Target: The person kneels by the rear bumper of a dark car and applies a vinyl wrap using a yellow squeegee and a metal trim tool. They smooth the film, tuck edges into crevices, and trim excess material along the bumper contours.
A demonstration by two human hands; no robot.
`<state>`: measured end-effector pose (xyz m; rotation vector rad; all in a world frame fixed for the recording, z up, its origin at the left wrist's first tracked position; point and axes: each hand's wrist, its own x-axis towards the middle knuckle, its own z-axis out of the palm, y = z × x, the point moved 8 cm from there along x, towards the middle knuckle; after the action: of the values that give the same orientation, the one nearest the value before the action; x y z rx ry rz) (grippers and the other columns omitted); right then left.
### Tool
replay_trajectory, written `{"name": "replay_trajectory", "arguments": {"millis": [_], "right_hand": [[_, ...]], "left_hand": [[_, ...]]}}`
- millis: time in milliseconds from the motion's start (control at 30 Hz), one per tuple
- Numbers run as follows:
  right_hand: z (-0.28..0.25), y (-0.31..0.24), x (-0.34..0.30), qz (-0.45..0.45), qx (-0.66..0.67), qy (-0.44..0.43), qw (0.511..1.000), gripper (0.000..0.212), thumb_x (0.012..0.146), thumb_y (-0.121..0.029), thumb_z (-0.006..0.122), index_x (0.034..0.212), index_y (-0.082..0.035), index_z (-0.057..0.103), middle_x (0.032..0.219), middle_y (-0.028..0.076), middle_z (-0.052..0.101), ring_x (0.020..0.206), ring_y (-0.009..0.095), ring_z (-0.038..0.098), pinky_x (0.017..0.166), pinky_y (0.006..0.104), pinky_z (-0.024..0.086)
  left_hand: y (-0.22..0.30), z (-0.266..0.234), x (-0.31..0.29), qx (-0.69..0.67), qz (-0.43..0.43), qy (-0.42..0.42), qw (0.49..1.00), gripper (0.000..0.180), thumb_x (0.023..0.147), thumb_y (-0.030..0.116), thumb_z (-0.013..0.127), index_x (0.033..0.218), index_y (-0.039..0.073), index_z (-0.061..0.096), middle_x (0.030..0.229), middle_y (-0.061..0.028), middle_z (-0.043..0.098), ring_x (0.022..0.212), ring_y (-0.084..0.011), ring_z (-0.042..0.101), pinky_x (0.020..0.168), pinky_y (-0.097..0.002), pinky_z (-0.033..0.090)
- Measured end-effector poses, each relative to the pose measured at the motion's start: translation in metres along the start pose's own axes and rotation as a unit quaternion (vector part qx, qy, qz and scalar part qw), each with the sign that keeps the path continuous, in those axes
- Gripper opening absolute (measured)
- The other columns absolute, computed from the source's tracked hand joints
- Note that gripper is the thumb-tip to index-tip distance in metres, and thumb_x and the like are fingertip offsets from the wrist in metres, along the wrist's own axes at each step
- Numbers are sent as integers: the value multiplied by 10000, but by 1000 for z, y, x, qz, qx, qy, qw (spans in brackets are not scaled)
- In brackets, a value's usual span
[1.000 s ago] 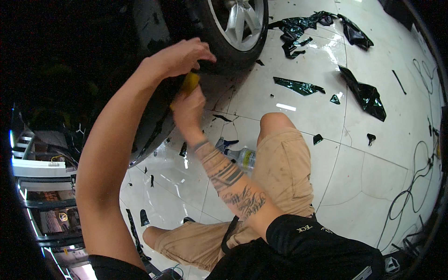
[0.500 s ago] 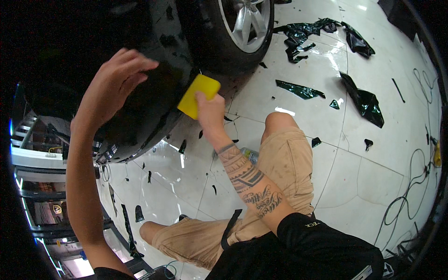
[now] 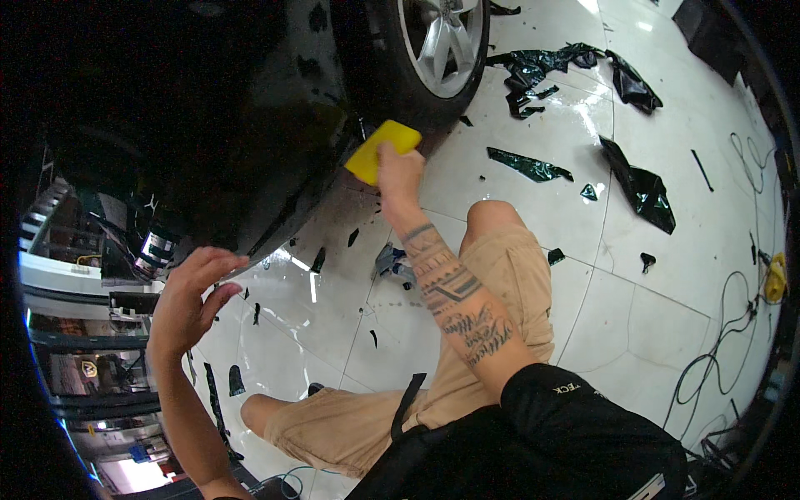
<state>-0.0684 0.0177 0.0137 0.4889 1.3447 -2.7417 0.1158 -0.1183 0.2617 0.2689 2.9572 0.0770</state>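
While the right hand (image 3: 400, 171) is held out ahead on an extended forearm, a flat yellow pad (image 3: 397, 135) is pinched between its thumb and fingers, by the black car body's (image 3: 275, 150) edge near the wheel (image 3: 442, 54). The left hand (image 3: 185, 310) is bent at the wrist, fingers curved, thumb parted; whether bodywork is touched cannot be told.

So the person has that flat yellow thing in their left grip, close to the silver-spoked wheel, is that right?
Not quite: the head view shows the flat yellow thing in the person's right grip, not the left grip. It is close to the silver-spoked wheel, as you say.
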Motion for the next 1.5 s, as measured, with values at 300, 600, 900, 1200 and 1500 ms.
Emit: {"name": "replay_trajectory", "arguments": {"millis": [300,600,900,1200,1500], "right_hand": [[39,29,-23,-80,-83,-13,993,252,908,-168,611,987,71,597,903,188,669,782,295,684,690,418,537],[61,42,-52,-66,38,-45,996,269,936,-158,564,1078,69,534,952,157,636,797,257,672,640,369,569],[77,78,-88,-64,23,-17,998,307,941,-190,550,1094,72,504,1029,189,599,882,297,640,619,408,592],[86,75,-129,-51,60,-61,995,362,959,-134,515,1256,39,399,1166,181,535,1021,345,627,726,466,615],[104,97,-181,-99,52,-5,994,315,955,-129,538,1222,26,475,1172,152,566,1085,312,598,831,495,564]], "left_hand": [[-15,42,-49,-162,-32,7,986,364,780,51,732,1137,33,667,1030,-163,674,948,-334,632,840,-394,496],[-27,96,-47,-251,29,21,967,320,826,110,721,1133,38,666,1051,-152,677,951,-326,638,844,-377,502],[-69,182,-78,-271,62,-50,959,318,863,172,682,1156,53,651,1063,-142,666,986,-346,614,863,-410,499],[-163,191,-151,-259,46,-31,964,347,871,203,678,1183,59,638,1080,-144,662,984,-355,617,851,-408,506],[-314,299,-214,-313,-9,-127,941,320,867,185,697,1142,23,667,1049,-158,690,881,-318,674,788,-389,534]]}}
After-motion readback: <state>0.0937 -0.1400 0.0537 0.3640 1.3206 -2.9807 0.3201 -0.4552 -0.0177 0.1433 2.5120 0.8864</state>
